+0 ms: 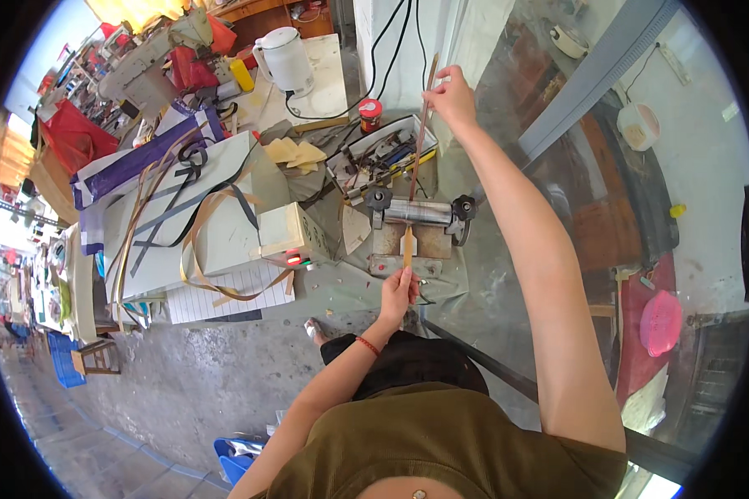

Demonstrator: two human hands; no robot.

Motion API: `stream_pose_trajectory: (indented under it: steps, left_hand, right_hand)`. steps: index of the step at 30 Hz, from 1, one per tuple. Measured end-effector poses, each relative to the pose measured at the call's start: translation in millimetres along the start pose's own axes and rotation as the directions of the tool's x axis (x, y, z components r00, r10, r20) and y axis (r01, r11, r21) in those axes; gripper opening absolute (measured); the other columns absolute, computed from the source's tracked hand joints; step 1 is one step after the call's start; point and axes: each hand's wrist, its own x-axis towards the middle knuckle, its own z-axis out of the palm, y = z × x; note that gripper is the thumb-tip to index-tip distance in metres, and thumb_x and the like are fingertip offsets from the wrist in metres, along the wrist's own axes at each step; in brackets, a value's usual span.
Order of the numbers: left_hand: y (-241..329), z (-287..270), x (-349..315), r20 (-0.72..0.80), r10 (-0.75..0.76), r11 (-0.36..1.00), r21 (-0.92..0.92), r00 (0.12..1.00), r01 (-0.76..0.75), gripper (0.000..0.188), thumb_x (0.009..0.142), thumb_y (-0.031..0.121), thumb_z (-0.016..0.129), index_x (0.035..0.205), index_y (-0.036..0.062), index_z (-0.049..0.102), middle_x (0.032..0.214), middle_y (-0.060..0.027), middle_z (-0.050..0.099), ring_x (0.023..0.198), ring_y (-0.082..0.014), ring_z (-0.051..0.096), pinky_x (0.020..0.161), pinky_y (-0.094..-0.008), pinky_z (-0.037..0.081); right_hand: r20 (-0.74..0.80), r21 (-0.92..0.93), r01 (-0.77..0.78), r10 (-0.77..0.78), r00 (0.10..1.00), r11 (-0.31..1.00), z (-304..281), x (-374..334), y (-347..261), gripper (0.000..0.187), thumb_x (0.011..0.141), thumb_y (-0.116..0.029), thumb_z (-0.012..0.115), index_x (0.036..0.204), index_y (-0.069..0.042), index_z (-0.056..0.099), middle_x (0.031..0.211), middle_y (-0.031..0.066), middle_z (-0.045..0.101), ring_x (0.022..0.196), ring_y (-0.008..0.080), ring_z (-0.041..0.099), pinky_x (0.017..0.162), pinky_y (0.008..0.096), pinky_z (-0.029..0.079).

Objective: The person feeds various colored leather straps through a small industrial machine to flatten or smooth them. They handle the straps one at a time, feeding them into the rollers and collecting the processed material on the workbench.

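Observation:
My left hand (398,293), in front of a small roller machine, pinches the near end of a narrow tan strip (408,248). That strip lies lengthwise on the machine's bed and goes in at the metal roller (416,212). On the far side of the roller a thin brown strip (420,150) rises steeply to my right hand (452,100), whose fingers are closed on it near its top. Both look like one leather strap, but the roller hides where they would join. Dark knobs (463,208) sit at the roller's ends.
Just behind the machine stands a tray of tools (383,154), with a red-lidded jar (370,115) beyond. Left of it, a light-coloured box (295,233) and several loose straps (195,241) cover the bench. A white kettle (285,62) and sewing machines (154,71) stand farther back.

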Motion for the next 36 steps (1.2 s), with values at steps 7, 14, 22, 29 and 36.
stream_pose_trajectory:
  steps: [7, 14, 22, 29, 36]
  left_hand:
    - [-3.0, -0.5, 0.6, 0.005, 0.005, 0.998, 0.055, 1.000, -0.005, 0.034, 0.098, 0.030, 0.043, 0.078, 0.0055, 0.055, 0.057, 0.0005, 0.051, 0.043, -0.0065, 0.042, 0.041, -0.0214, 0.033]
    - [-7.6, 1.9, 7.4, 0.008, 0.063, 0.998, 0.024, 0.998, -0.063, 0.035, 0.098, 0.030, 0.044, 0.078, 0.0042, 0.056, 0.055, 0.0005, 0.050, 0.043, -0.0068, 0.042, 0.040, -0.0217, 0.033]
    - [-10.3, 0.0, 23.7, 0.049, 0.106, 0.987, 0.117, 0.993, -0.111, 0.035, 0.098, 0.030, 0.043, 0.080, 0.0031, 0.057, 0.056, -0.0007, 0.052, 0.042, -0.0072, 0.044, 0.039, -0.0227, 0.034]
    - [-4.9, -10.2, 29.8, 0.029, 0.162, 0.971, 0.176, 0.986, -0.165, 0.035, 0.098, 0.029, 0.043, 0.080, 0.0024, 0.057, 0.055, -0.0023, 0.052, 0.041, -0.0089, 0.045, 0.039, -0.0241, 0.037]
    - [-17.0, -4.1, 16.7, 0.047, 0.099, 0.986, 0.127, 0.994, -0.104, 0.036, 0.097, 0.027, 0.043, 0.078, 0.0008, 0.057, 0.053, -0.0026, 0.051, 0.041, -0.0093, 0.046, 0.039, -0.0258, 0.037]
  right_hand:
    - [-0.103, -0.030, 0.044, -0.047, 0.994, 0.999, -37.1, 31.8, -34.4, 0.039, 0.069, -0.009, 0.072, 0.099, -0.006, 0.048, 0.071, 0.0060, 0.066, 0.066, 0.0199, 0.066, 0.063, 0.0332, 0.050]
    - [-0.147, -0.104, 0.191, -0.205, 0.968, 0.976, -72.7, 52.1, -95.0, 0.039, 0.070, -0.011, 0.072, 0.101, -0.004, 0.050, 0.075, 0.0072, 0.066, 0.065, 0.0191, 0.066, 0.065, 0.0310, 0.051]
    - [-0.228, -0.197, 0.312, -0.353, 0.908, 0.930, -113.2, 64.0, -174.2, 0.035, 0.068, -0.005, 0.065, 0.098, -0.004, 0.048, 0.065, 0.0116, 0.063, 0.060, 0.0232, 0.065, 0.056, 0.0346, 0.052]
    - [-0.257, -0.200, 0.415, -0.457, 0.852, 0.887, -134.4, 67.0, -235.3, 0.034, 0.068, 0.000, 0.063, 0.098, -0.002, 0.046, 0.064, 0.0112, 0.063, 0.057, 0.0217, 0.065, 0.050, 0.0316, 0.052]
    - [-0.286, -0.181, 0.489, -0.521, 0.804, 0.854, -163.4, 63.2, -295.9, 0.039, 0.069, 0.000, 0.063, 0.104, 0.000, 0.047, 0.069, 0.0141, 0.063, 0.061, 0.0227, 0.066, 0.051, 0.0320, 0.054]
